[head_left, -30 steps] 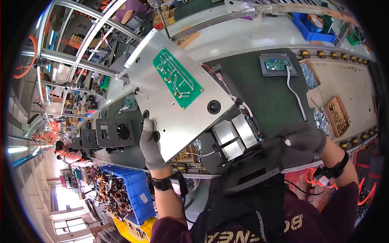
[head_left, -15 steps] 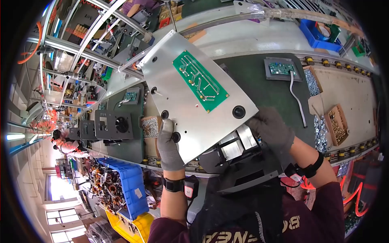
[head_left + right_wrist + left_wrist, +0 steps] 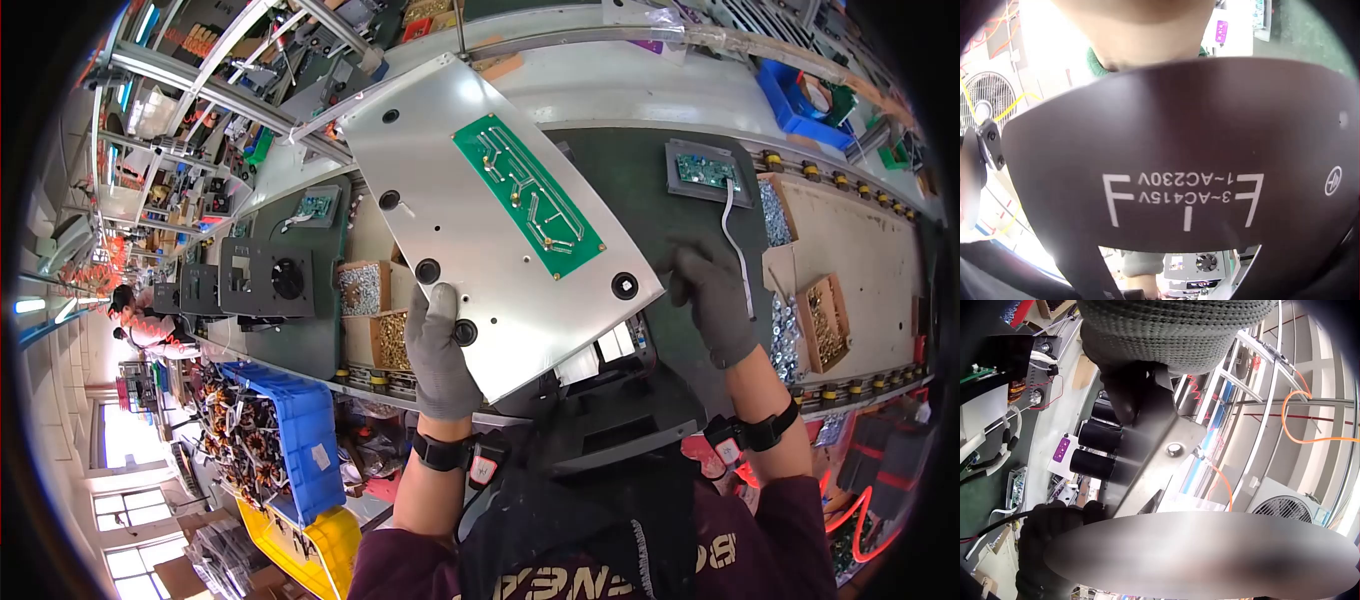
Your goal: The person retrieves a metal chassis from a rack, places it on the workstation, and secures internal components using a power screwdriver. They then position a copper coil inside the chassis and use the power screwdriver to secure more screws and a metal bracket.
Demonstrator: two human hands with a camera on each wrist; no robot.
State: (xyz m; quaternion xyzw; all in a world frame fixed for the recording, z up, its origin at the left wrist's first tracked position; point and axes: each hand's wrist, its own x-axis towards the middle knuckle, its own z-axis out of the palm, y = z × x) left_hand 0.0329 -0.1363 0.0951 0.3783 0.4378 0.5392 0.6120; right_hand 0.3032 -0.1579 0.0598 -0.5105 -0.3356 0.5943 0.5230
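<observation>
A silver metal plate [image 3: 480, 270] with a green circuit board [image 3: 528, 195] is held up at a slant in the head view. My left hand [image 3: 440, 350] grips its lower left edge, thumb on the face beside black grommets; the left wrist view shows this hand's glove [image 3: 1172, 337] at the metal edge [image 3: 1169, 450]. Just beyond the plate's right corner, my right hand [image 3: 715, 305] has curled fingers. A black cable [image 3: 1004, 520] runs into that hand's fingers [image 3: 1063, 515] in the left wrist view. Below the plate stands a dark housing [image 3: 620, 405]; its printed panel [image 3: 1185, 137] fills the right wrist view.
On the green mat lies a module with a circuit board [image 3: 705, 170] and white cable. Screw boxes [image 3: 828, 322] stand right, others [image 3: 392, 338] left of the plate. Dark fan housings [image 3: 265, 280] line the left bench. Blue [image 3: 300, 430] and yellow [image 3: 320, 550] crates stand lower left.
My right hand came in from the right to the plate's lower right corner, then shifted slightly right of it. The left hand and plate moved right in the view, covering more of the housing.
</observation>
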